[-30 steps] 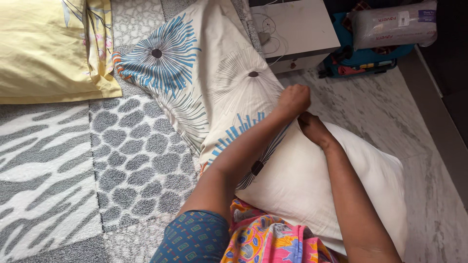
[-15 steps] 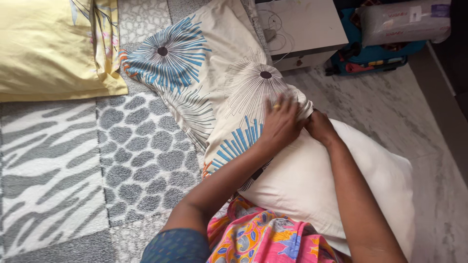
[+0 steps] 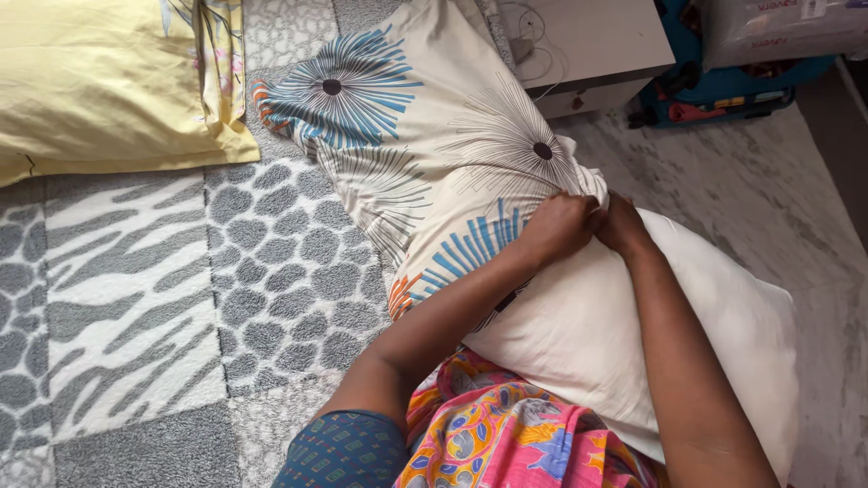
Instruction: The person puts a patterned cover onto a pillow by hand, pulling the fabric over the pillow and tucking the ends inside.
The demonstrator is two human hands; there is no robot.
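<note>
Bedding covered most of the view: a grey and white blanket with pebble and zebra patterns lay spread flat, and on it, at the upper left, rested a yellow pillow with a flowered edge. A white pillow lay across the person's lap, its far end pushed into a cream pillowcase printed with blue and grey starbursts, which stretched away over the blanket toward the top of the view. Past the bed's edge ran a pale marble floor, with a white bedside cabinet at the top and, to its right, a clear plastic-wrapped bundle lying on something blue.

Both arms reached forward over the white pillow. The left hand was closed in a fist, gripping the open edge of the pillowcase where it met the pillow. The right hand sat just beside it, touching it, fingers curled down onto the same edge of cloth; whether it pinched the case or only pressed the pillow could not be told.
</note>
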